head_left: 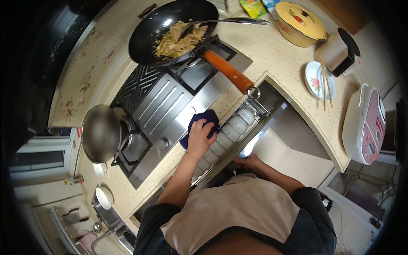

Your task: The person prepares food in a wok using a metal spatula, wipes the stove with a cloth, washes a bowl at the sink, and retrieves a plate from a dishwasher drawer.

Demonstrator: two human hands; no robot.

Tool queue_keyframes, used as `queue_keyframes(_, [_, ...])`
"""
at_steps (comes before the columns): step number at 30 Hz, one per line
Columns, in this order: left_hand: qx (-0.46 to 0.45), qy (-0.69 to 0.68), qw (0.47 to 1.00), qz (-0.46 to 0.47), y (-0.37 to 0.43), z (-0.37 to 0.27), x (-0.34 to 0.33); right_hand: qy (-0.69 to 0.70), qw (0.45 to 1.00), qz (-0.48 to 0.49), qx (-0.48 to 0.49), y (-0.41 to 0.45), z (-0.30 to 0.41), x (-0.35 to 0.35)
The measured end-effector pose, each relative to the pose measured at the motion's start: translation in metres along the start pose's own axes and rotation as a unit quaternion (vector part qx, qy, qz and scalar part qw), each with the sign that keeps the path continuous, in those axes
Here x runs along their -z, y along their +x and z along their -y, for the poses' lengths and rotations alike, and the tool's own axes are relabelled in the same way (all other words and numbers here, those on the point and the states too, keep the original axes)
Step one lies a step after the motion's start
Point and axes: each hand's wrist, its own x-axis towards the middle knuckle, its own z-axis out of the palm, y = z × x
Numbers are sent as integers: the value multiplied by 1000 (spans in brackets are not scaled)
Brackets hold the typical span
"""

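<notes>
My left hand presses a bunched dark blue cloth at the front edge of the stainless-steel gas hob, beside a pulled-out drawer. Inside that drawer, white bowls stand tilted in a row in a wire rack. My right hand is low at the outer side of the drawer front, touching or close to it; its fingers are partly hidden. Above my hands, a black wok holds cooked chopped food and a metal spatula. Its orange wooden handle reaches over the drawer's far end.
A second pan sits on the left burner, with white bowls near the sink. On the right counter are a yellow lidded enamel pot, a dish with chopsticks and a rice cooker.
</notes>
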Motion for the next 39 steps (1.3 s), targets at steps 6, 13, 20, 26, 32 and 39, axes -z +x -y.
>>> queue_keyframes(6, [108,-140,976,-124,-44,3,40,-80,996,-42,25,31,-40,20])
queue_keyframes(13, [165,-17,950,-264,-19,41,108,-51,998,-1,-20,29,-31,18])
queue_keyframes(20, [48,37,960,-275,-15,-21,81,5,1000,8,-22,31,-27,12])
queue_keyframes(26, [5,-131,990,-55,-49,-70,24,2,996,-29,-79,64,-35,0])
queue_keyframes(32, [49,-180,977,99,-69,-75,-20,-130,991,32,26,60,-8,2])
queue_keyframes(39, [7,-79,966,245,-133,-31,-40,-252,863,-324,294,-81,23,127])
